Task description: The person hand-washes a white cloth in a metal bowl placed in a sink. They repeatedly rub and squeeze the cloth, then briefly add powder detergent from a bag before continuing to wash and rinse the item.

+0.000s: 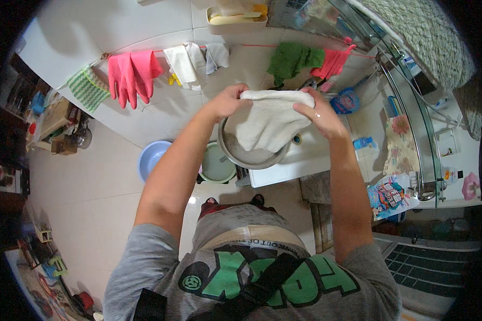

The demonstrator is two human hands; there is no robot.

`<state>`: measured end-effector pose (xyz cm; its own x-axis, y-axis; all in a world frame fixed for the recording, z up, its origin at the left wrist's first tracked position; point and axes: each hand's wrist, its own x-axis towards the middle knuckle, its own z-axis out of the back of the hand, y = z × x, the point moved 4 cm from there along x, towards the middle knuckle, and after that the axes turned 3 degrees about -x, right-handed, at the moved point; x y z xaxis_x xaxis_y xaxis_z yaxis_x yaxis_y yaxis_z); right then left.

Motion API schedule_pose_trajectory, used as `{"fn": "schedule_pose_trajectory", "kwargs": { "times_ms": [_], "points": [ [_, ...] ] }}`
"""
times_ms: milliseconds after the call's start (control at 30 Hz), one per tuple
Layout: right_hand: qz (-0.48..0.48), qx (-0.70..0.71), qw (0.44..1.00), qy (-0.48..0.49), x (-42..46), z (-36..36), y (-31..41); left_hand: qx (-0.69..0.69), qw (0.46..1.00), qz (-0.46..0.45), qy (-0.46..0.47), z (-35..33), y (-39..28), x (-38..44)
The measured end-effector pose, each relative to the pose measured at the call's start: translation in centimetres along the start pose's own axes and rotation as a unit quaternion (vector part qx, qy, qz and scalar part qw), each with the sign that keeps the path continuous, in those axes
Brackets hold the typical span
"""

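A wet-looking white cloth (265, 120) is stretched between my two hands, its lower part hanging over a round metal basin (257, 162). My left hand (231, 102) pinches the cloth's upper left corner. At the upper right corner, my right hand (319, 114) grips it between thumb and fingers, with a shiny wet spot on the skin. The basin holds cloudy water and rests at the left side of a white sink (275, 175). The cloth hides part of the basin and of the sink.
Pink rubber gloves (132, 76), white rags (184, 64) and a green cloth (293, 60) hang on a red line along the tiled wall. Lower down are a blue basin (154, 154) and a green basin (218, 166). A glass shelf with a metal rail (417, 132) runs at right.
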<state>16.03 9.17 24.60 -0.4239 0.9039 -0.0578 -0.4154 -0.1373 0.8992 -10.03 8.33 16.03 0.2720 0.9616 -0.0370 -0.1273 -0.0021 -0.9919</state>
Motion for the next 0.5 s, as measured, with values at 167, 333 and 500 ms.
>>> {"fn": "schedule_pose_trajectory", "kwargs": {
  "times_ms": [167, 333, 500],
  "points": [
    [0.079, -0.094, 0.991, 0.056, -4.2, -8.9, -3.3, 0.213, 0.950, 0.140, -0.180, -0.5, 6.8, -1.8],
    [-0.069, -0.109, 0.992, 0.008, -2.6, -10.1, -15.6, 0.027, 0.936, 0.239, -0.256, -6.3, 11.0, -5.1],
    [-0.181, -0.016, 0.982, -0.047, 2.4, -11.9, -17.5, -0.081, 0.881, 0.314, -0.345, -10.1, 12.0, -3.9]
  ]
}}
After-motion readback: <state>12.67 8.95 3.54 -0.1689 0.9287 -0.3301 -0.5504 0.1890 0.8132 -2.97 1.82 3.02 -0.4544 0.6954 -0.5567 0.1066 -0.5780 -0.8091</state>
